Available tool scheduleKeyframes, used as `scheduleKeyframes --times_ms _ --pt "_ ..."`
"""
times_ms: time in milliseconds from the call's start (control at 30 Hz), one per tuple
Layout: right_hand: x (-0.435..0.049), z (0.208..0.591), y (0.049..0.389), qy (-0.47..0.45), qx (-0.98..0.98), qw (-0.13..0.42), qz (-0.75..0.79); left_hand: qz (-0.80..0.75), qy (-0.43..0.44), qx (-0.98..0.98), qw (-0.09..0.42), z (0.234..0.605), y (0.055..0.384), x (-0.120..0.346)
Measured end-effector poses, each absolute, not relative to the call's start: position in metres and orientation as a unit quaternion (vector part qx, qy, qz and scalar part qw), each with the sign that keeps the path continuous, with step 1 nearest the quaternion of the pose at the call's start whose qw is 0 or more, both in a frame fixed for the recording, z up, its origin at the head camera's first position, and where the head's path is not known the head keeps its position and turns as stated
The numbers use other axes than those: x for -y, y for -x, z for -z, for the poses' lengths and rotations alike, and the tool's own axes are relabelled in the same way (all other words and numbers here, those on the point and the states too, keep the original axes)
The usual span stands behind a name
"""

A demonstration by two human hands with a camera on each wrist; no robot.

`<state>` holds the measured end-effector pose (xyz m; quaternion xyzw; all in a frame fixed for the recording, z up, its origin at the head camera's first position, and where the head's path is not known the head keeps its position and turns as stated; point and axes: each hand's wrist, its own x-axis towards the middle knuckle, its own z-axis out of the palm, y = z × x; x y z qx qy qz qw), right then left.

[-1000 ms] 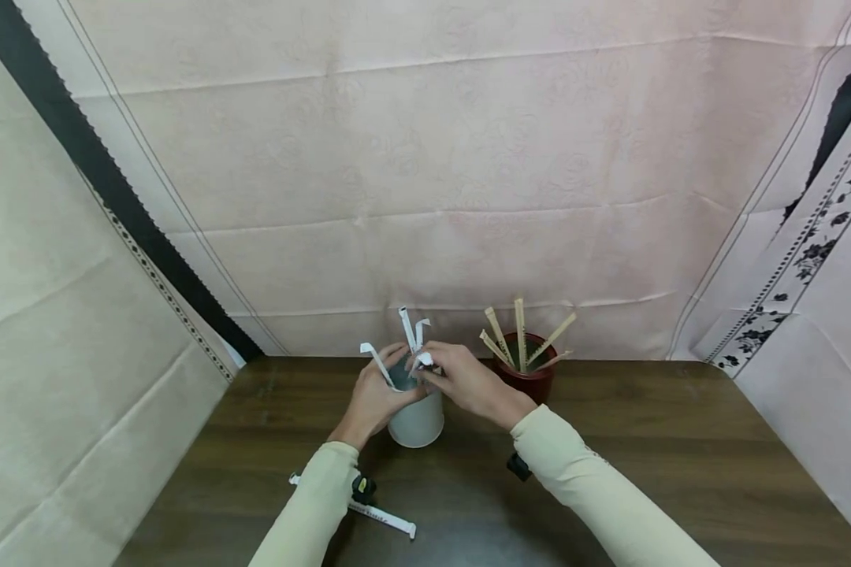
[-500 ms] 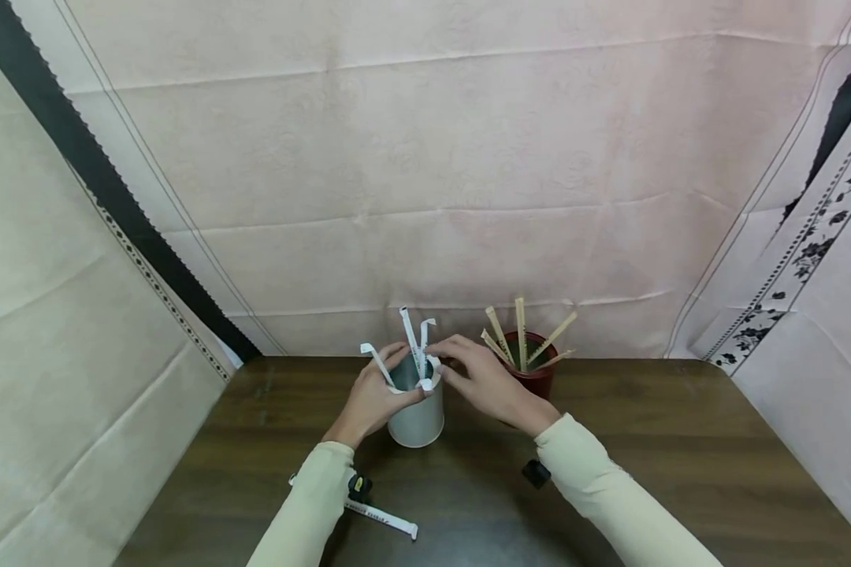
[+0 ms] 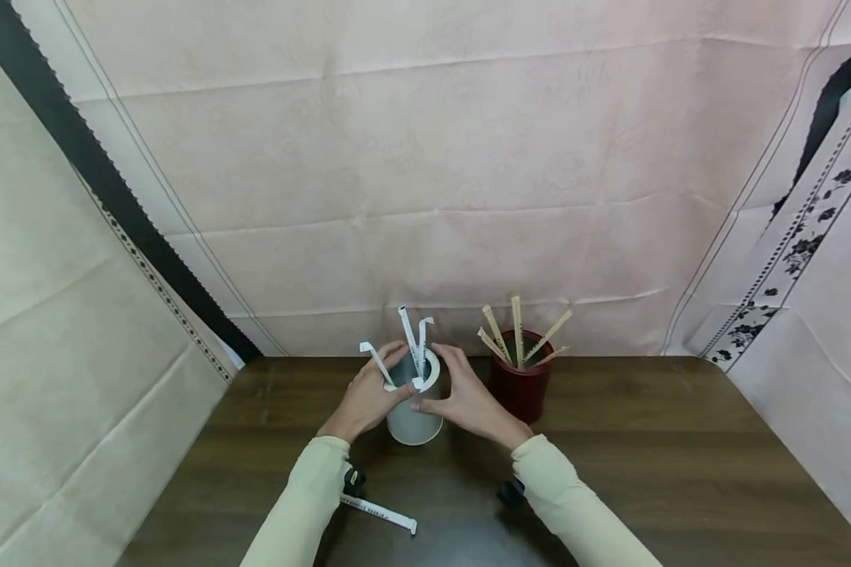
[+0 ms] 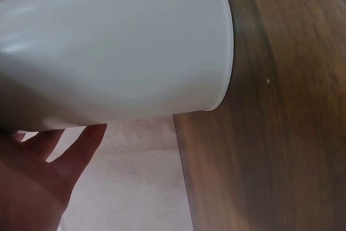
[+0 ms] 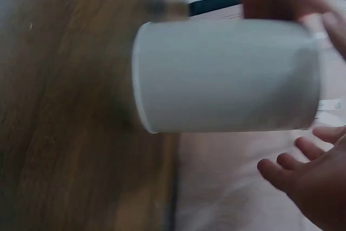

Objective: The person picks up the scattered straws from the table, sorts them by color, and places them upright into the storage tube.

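Note:
A pale grey cup (image 3: 414, 429) stands upright on the table with several white paper strips (image 3: 409, 335), bent at their tips, leaning inside it. My left hand (image 3: 360, 400) grips its left side near the rim; the thumb lies in front. On the other side my right hand (image 3: 473, 400) is spread around the cup, thumb in front. In the right wrist view the right hand's fingers (image 5: 275, 174) stand apart from the cup's wall (image 5: 227, 77). The left wrist view has the cup's side (image 4: 124, 47) close up, with the left hand (image 4: 32, 182) at its lower edge.
A dark red cup (image 3: 521, 394) with several yellowish strips (image 3: 518, 331) stands right of the hands. One white strip (image 3: 379, 512) with print lies on the wooden table (image 3: 645, 465), partly under the left forearm. A cloth backdrop (image 3: 425, 173) rises behind the table.
My right hand has let go of a white strip, which now rests in the grey cup. That hand has then moved down around the cup's right side. The left hand keeps its place.

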<state>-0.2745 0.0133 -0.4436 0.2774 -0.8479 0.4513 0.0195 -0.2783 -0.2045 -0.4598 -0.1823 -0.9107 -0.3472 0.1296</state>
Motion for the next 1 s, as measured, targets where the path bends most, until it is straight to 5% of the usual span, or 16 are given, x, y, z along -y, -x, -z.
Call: scheduleKeyframes --times_ms 767,1000 --pt "0.020 0.471 0.303 -0.286 0.834 0.087 -0.464 0.382 0.177 0.905 0.066 0.429 0.246 0.252" --pt "0.016 0.472 0.301 -0.281 0.829 0.086 -0.476 0.284 0.249 0.923 -0.070 0.439 0.211 0.283"
